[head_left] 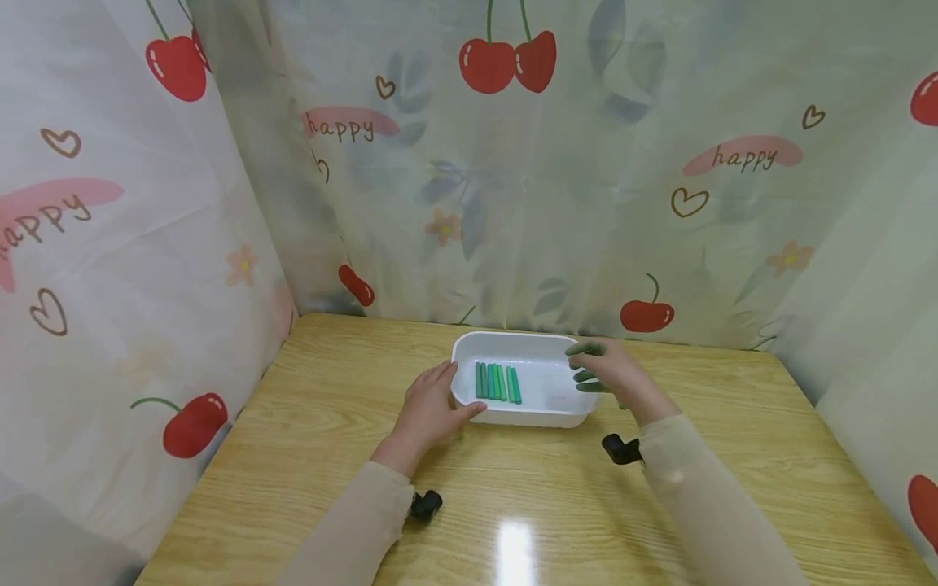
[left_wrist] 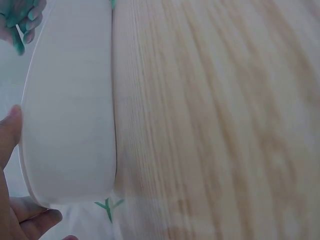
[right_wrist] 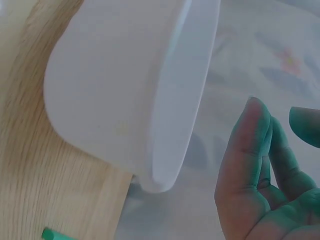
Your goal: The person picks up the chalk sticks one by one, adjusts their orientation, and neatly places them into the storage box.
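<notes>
A white plastic tray (head_left: 538, 419) stands on the table with several green chalk sticks (head_left: 498, 382) lying side by side in its left half. My left hand (head_left: 428, 407) holds the tray's left end, thumb over the front rim and fingers round the side; the left wrist view shows those fingers (left_wrist: 37, 220) bent at the corner. Over the tray's right end hovers my right hand (head_left: 604, 370), loosely curved, with nothing seen in it. Green dust coats its fingers (right_wrist: 250, 130). Another green chalk stick (right_wrist: 57, 235) lies on the table beside the tray, mostly out of view.
The wood-grain table (head_left: 330, 456) reaches back to a patterned curtain (head_left: 513, 203) with cherries, which also hangs along both sides. Small black wrist cameras (head_left: 621, 449) stick out at both cuffs.
</notes>
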Motion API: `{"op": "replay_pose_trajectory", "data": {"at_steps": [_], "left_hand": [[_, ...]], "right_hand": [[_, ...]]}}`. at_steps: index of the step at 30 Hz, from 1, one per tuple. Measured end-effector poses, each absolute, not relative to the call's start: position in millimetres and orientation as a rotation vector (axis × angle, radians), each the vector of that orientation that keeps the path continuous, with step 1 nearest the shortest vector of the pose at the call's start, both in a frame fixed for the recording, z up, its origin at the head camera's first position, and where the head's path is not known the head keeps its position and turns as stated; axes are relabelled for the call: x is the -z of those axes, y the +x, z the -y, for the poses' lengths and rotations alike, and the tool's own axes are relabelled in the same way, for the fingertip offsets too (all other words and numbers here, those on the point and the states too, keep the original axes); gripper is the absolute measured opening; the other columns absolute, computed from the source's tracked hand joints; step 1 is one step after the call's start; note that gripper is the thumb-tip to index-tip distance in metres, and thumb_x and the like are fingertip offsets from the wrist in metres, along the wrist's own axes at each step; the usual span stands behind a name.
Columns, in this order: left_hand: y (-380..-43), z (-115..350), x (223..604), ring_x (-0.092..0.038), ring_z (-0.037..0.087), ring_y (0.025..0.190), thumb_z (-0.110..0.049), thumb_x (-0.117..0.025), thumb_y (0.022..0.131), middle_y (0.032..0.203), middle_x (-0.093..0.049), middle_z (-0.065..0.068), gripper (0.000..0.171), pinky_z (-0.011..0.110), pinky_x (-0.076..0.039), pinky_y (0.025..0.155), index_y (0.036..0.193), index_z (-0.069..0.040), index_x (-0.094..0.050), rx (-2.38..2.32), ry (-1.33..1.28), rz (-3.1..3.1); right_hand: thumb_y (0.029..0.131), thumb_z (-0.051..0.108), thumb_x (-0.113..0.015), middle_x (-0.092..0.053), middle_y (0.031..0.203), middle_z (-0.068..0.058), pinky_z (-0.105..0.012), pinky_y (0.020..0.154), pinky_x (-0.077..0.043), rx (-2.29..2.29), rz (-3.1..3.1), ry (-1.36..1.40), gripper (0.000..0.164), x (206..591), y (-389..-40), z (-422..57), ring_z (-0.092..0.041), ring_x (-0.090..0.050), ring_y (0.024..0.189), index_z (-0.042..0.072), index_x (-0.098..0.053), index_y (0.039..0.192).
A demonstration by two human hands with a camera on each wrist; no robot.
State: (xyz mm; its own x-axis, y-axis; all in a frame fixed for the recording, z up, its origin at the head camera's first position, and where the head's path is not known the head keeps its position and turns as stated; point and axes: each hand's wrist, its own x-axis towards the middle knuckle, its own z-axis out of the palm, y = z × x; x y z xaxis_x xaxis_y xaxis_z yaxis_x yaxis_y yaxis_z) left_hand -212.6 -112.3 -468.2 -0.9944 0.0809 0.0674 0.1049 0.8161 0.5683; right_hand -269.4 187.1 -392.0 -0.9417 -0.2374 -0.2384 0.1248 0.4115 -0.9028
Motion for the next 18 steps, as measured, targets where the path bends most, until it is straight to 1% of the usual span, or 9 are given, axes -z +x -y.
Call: {"op": "replay_pose_trajectory", "data": {"at_steps": [6,13,18], "left_hand": [[-212.2,111.9,467.4,-0.029,0.033,0.146,-0.059,-0.072,0.085,0.159,-0.037,0.011,0.094,0.052,-0.023,0.119,0.155,-0.006,-0.037,0.936,-0.149,2.955],[-211.4,111.2,466.6,-0.029,0.033,0.147,-0.06,-0.071,0.085,0.159,-0.036,0.011,0.095,0.051,-0.023,0.119,0.155,-0.007,-0.036,0.928,-0.132,2.959],[-211.6,111.0,466.6,-0.029,0.033,0.147,-0.061,-0.071,0.085,0.159,-0.036,0.01,0.095,0.051,-0.022,0.12,0.155,-0.006,-0.036,0.921,-0.136,2.962]], "right_hand": [[0.101,0.016,-0.056,-0.057,0.124,-0.02,-0.032,0.083,-0.058,1.513,-2.392,-0.058,0.041,392.7,-263.1,-199.0,-0.025,-0.062,0.096,-0.009,-0.052,0.134],[0.102,0.02,-0.055,-0.057,0.127,-0.025,-0.033,0.082,-0.058,1.498,-2.433,-0.046,0.045,394.6,-255.9,-216.7,-0.024,-0.062,0.094,-0.01,-0.051,0.136],[0.103,0.022,-0.054,-0.054,0.132,-0.028,-0.035,0.083,-0.058,1.481,-2.461,-0.024,0.047,398.1,-252.7,-229.7,-0.024,-0.064,0.096,-0.008,-0.05,0.138]]}}
